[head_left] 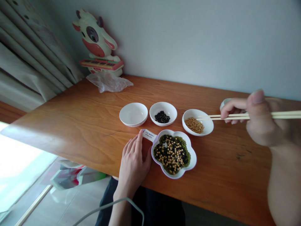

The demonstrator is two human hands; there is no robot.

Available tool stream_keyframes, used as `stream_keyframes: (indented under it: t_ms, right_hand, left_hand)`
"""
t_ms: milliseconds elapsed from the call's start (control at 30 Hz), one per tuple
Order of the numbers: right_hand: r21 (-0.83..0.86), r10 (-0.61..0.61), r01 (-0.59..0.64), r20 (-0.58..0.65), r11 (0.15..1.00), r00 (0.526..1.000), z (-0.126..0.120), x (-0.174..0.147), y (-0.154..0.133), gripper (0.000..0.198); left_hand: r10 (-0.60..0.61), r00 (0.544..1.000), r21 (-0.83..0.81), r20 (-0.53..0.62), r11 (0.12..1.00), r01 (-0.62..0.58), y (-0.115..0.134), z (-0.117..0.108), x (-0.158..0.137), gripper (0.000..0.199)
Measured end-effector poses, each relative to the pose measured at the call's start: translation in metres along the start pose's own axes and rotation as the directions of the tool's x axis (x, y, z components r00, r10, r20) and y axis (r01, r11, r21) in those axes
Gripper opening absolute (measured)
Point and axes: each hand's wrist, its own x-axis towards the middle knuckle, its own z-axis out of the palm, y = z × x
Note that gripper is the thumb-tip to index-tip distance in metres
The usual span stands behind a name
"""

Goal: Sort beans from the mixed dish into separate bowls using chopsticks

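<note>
My right hand [258, 116] is closed around a pair of chopsticks [213, 117]. Their tips are inside a white bowl with soybeans [194, 125], at or just above the beans. My left hand [134, 160] lies on the table with fingers stretched out, its index fingertip at the handle [149, 135] of a flower-shaped dish [193, 157] and its thumb beside the rim. Inside the dish are mixed black beans, soybeans and green mung beans [184, 147]. Behind it stand a bowl of black beans [162, 117] and an empty white bowl [133, 114].
Another white bowl [225, 103] is partly hidden behind my right hand. A cow-shaped toy keyboard [101, 62] leans at the wall, with a crumpled plastic bag [109, 83] before it. A grey cable [113, 203] crosses my left forearm. The wooden table [77, 125] has its near edge by my lap.
</note>
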Motion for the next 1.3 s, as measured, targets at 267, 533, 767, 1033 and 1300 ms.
stream_keyframes:
  t_ms: [267, 533, 767, 1033, 1300]
  right_hand:
    - [0.143, -0.032, 0.006, 0.181, 0.99, 0.983, 0.02, -0.003, -0.035, 0.081]
    - [0.267, -0.209, 0.124, 0.323, 0.956, 0.923, 0.073, 0.0, -0.046, 0.066]
    - [0.237, -0.216, 0.141, 0.332, 0.961, 0.918, 0.095, -0.001, -0.037, 0.061]
    - [0.213, -0.192, 0.127, 0.316, 0.969, 0.929, 0.095, 0.0, -0.039, 0.064]
    - [0.193, -0.177, 0.119, 0.318, 0.974, 0.932, 0.095, 0.001, -0.039, 0.064]
  left_hand:
    - [-0.003, 1.0, 0.002, 0.0, 1.0, 0.003, 0.0, 0.0, 0.001, 0.078]
    - [0.001, 1.0, 0.002, -0.001, 1.0, -0.001, -0.001, 0.001, 0.001, 0.076]
    - [0.004, 1.0, -0.001, 0.002, 1.0, -0.004, 0.001, 0.0, 0.001, 0.078]
    - [0.003, 1.0, -0.004, 0.004, 1.0, -0.003, 0.001, -0.001, 0.001, 0.077]
    - [-0.007, 1.0, -0.008, 0.003, 1.0, 0.007, 0.001, 0.0, 0.001, 0.076]
